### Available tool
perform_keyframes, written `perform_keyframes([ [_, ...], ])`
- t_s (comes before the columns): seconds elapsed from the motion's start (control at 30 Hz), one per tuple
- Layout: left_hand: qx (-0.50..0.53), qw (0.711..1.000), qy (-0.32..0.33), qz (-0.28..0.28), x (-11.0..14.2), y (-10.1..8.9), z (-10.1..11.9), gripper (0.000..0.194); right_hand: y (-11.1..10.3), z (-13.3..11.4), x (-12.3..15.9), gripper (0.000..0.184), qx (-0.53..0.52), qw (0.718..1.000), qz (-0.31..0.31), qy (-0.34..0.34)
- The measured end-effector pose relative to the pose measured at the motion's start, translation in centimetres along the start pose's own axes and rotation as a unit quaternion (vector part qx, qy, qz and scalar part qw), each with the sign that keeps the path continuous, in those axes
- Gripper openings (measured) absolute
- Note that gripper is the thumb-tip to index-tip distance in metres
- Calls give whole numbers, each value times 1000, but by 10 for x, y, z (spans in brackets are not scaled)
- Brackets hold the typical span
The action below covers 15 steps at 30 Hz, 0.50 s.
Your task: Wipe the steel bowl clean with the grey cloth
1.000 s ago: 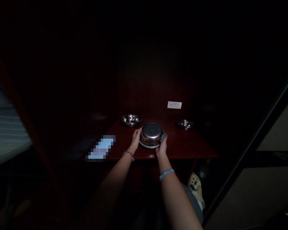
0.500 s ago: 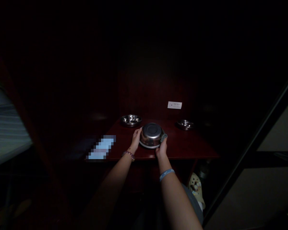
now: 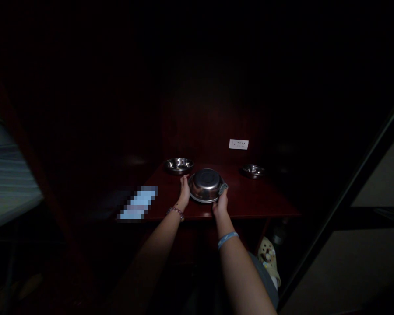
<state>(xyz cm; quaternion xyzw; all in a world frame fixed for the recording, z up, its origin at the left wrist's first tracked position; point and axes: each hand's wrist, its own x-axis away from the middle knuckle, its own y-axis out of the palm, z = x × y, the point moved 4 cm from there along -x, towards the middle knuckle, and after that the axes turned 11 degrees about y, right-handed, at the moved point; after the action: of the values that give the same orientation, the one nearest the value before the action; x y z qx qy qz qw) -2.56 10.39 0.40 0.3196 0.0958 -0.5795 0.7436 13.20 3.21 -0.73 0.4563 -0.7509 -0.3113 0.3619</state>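
An upside-down steel bowl [image 3: 206, 185] rests on a dark red wooden table [image 3: 249, 201], near its front edge. My left hand [image 3: 184, 192] presses against the bowl's left side, fingers curved along the rim. My right hand [image 3: 221, 202] grips the bowl's right rim together with a small grey pad [image 3: 223, 188] pinched against the metal. A bead bracelet is on my left wrist and a blue band on my right.
Two more steel bowls stand upright farther back, one at the left [image 3: 179, 165] and a smaller one at the right [image 3: 253, 170]. A white wall socket [image 3: 238, 144] sits on the back panel. A pale shoe [image 3: 269, 258] lies under the table's right side. The room is very dark.
The bowl has shifted slightly to the left and my left hand has slid a little up along its side. My right hand has stayed in place.
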Motion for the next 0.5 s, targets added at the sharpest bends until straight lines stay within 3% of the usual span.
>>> perform_keyframes([
  [0.07,-25,999,7,21,0,-3,0,32,0,0,1,51,1,1000,1,2],
  [0.2,-38,999,-12,3,1,-2,2,20,-1,-1,1,51,-5,1000,3,7],
  [0.5,-38,998,-48,-13,9,0,9,23,-2,-1,-1,51,-5,1000,8,6],
])
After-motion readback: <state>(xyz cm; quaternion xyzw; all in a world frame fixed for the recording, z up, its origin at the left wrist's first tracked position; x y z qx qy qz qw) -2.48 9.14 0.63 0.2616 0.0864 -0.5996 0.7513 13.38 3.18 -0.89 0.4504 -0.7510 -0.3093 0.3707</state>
